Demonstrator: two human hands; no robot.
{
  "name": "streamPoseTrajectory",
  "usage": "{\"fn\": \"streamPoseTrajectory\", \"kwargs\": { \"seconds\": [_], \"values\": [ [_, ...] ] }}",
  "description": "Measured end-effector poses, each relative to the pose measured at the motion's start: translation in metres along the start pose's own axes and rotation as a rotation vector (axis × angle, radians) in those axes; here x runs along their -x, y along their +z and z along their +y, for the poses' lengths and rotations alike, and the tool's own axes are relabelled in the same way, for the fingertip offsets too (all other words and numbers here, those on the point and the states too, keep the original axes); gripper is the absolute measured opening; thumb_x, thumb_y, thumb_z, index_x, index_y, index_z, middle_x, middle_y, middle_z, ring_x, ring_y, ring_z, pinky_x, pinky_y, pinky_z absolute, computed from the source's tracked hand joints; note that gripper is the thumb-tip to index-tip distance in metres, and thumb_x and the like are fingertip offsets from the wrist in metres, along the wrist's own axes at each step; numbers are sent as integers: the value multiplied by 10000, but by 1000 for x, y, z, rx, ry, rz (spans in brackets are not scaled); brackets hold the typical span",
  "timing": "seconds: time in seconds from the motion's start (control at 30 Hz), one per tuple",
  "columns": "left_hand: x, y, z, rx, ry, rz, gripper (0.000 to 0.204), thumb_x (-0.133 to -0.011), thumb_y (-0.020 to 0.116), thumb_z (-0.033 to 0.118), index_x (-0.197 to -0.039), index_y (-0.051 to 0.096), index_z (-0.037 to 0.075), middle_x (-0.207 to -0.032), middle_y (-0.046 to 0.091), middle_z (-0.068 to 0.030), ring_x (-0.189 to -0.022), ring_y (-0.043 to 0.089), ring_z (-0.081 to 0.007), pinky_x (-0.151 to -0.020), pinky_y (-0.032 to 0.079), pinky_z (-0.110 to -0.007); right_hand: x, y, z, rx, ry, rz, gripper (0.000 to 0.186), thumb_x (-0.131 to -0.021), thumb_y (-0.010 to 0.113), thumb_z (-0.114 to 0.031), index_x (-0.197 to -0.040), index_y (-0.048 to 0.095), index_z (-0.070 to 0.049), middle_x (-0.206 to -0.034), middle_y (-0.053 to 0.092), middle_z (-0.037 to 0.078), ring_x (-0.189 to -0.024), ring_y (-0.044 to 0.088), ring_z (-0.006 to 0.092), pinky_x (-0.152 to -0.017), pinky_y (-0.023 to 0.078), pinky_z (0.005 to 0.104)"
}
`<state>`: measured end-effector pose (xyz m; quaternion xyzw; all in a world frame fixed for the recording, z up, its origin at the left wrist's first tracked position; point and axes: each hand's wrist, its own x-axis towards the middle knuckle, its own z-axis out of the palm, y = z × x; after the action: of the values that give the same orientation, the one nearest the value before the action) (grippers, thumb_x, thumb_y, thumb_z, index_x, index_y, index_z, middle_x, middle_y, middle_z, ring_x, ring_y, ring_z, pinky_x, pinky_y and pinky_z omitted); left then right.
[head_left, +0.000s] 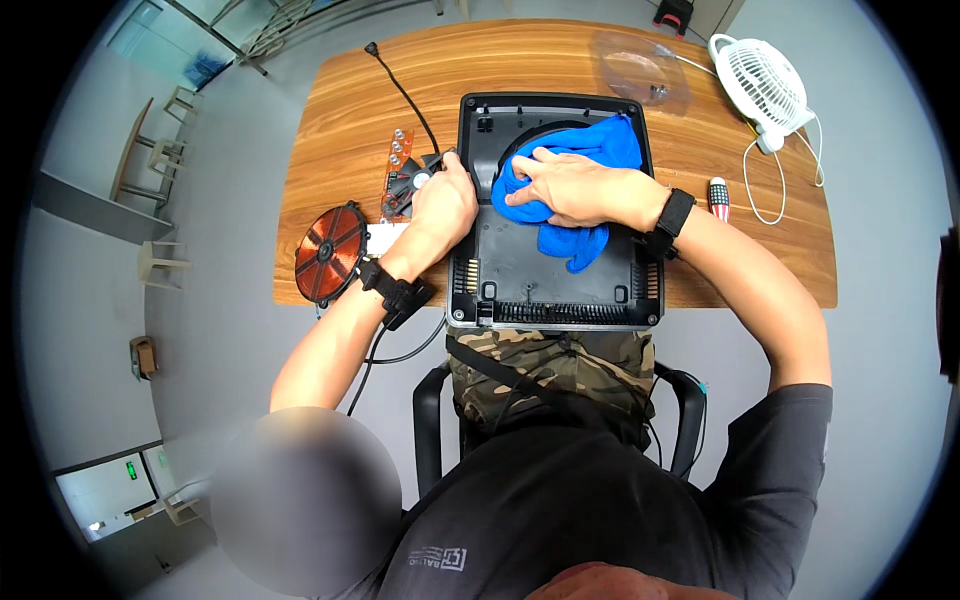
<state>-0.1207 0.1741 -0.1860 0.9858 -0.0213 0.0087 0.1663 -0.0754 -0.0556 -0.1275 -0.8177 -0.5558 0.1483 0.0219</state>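
A black plastic induction cooker housing (580,262) lies inner side up at the table's front edge, in front of my body. My right hand (570,190) presses a crumpled blue cloth (610,145) against the upper part of its inside, with the fingers bent into the fabric. One end of the cloth hangs down toward the housing's middle. At the housing's left edge, my left hand (445,205) is closed on the rim; its fingertips are partly hidden. Just left of that hand are a black cooling fan (408,183) and a brown circuit board (397,150).
A round copper coil (328,253) lies at the table's left front edge. A black power cord (405,95) runs to the back left. At the back right are a clear round plastic dish (625,75) and a white fan (762,85) with its cable. A small patterned object (718,197) stands near my right wrist.
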Motion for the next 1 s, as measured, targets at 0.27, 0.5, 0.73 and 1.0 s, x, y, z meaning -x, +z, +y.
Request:
{"fn": "streamPoseTrajectory", "kwargs": {
  "seconds": [0.27,0.5,0.73,1.0],
  "values": [
    [1,0,1,-3,-37,-19,346,-1056,428,227,-1154,474,-101,-828,687,-345,-835,683,-527,-762,539,-595,15,-12,-22,91,-82,-31,549,-758,779,-129,-1299,703,-182,-1212,584,104,-1104,580,320,-927,531,416],
    [-1,-1,2,24,-55,-30,364,-1053,427,246,-1163,468,-98,-863,686,-359,-883,670,-542,-818,516,-614,-19,7,-48,166,8,21,558,-795,756,-163,-1343,668,-106,-1256,592,145,-1116,600,331,-875,560,425],
    [0,0,0,21,-21,-13,360,-1049,439,231,-1146,462,-115,-843,684,-353,-842,671,-536,-769,524,-605,-10,11,-47,127,-71,-82,630,-847,711,-160,-1461,573,-160,-1312,561,126,-1166,587,334,-905,557,429],
    [-1,2,-1,13,16,15,322,-1053,435,218,-1097,460,-100,-817,679,-347,-815,671,-534,-757,522,-606,18,2,-57,13,-92,-229,637,-885,684,-96,-1484,578,-283,-1475,525,95,-1287,547,328,-1029,506,444]
  ]
}}
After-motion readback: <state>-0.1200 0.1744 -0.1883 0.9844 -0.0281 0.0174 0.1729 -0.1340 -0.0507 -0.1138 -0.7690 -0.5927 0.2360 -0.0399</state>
